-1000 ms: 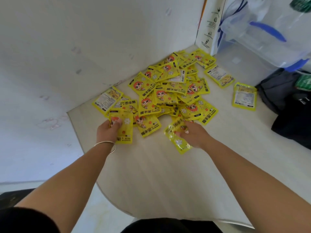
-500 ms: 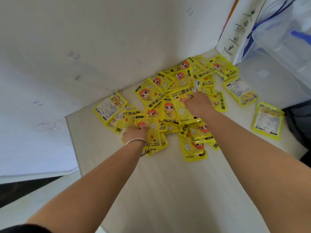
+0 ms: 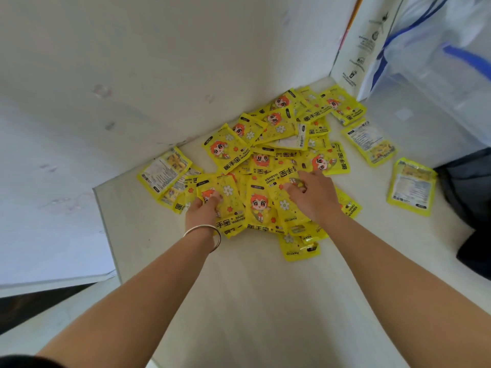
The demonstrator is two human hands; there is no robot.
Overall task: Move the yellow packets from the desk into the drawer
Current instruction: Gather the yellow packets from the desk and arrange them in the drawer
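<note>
On the near edge of the heap, my left hand (image 3: 203, 212), a bangle (image 3: 210, 235) on its wrist, presses down with fingers curled onto one yellow packet (image 3: 225, 197), while my right hand (image 3: 312, 196) lies spread and flat over the packets beside it, fingers loosely bent and gripping nothing that I can make out. The yellow packets (image 3: 268, 160) sprawl overlapping on the pale counter (image 3: 265, 301) up to the white wall (image 3: 159, 75). Two more (image 3: 372, 142) (image 3: 411, 187) lie face down apart on the right, near a dark bag (image 3: 473, 197) and a white box (image 3: 356, 49).
</note>
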